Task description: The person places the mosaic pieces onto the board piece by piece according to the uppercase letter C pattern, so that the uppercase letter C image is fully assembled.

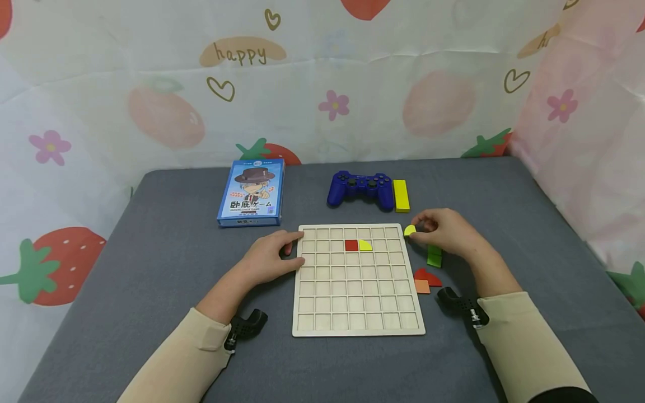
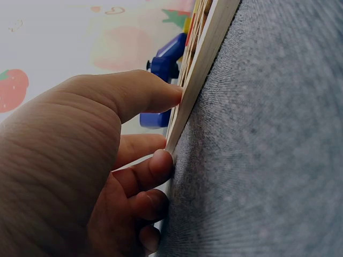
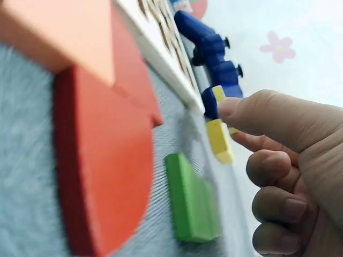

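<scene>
A pale wooden grid board (image 1: 359,331) lies on the grey table. In its second row from the back, a red square tile (image 1: 351,245) and a yellow quarter-circle tile (image 1: 365,245) sit side by side. My left hand (image 1: 266,256) touches the board's left edge with thumb and index fingertip; the left wrist view shows its other fingers loosely bent. Just off the board's back right corner, my right hand (image 1: 450,234) pinches a yellow tile with a rounded edge (image 1: 409,230) between thumb and index finger. Green tiles (image 1: 434,258) lie below that hand, partly hidden by it.
Red rounded tiles (image 1: 428,276) and an orange tile (image 1: 422,287) lie beside the board's right edge. Behind the board are a blue game controller (image 1: 360,187), a yellow block (image 1: 401,196) and a blue game box (image 1: 252,193). A printed curtain (image 1: 312,73) hangs behind the table.
</scene>
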### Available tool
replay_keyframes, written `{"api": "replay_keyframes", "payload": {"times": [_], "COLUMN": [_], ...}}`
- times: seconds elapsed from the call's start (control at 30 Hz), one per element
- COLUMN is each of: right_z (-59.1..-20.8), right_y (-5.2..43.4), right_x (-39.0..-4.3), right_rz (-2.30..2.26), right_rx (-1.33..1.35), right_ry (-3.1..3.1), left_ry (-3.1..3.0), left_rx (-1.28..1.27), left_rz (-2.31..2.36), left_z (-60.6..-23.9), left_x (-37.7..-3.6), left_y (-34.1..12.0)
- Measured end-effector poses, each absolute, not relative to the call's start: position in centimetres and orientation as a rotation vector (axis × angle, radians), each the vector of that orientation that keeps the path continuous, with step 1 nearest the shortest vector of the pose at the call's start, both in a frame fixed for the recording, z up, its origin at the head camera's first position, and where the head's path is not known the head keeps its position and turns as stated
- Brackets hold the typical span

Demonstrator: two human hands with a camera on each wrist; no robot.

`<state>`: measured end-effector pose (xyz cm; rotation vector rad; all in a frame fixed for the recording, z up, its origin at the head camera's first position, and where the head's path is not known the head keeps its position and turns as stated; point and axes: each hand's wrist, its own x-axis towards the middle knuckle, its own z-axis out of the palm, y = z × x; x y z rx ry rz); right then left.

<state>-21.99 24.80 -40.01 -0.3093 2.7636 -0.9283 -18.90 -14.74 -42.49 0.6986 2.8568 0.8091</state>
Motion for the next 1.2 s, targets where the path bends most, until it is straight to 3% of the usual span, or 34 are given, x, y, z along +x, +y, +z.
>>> {"api": "replay_keyframes", "payload": {"times": [0.73, 1.2], "right_z": [-34.3, -33.5], "right_y": [21.0, 16.9], "right_x": [-18.6, -16.4], "right_rz": [-1.146, -1.220], "right_rx": [-0.545, -0.645], "right_ry": [3.054, 3.041], "left_ry": [2.860, 2.852], "left_rx": [0.716, 0.709], "left_rz": [0.818, 0.826], "left_z": [-42.2, -42.3], "left_x": [-18.8, -18.8], "left_y": [-14.7, -14.7]}}
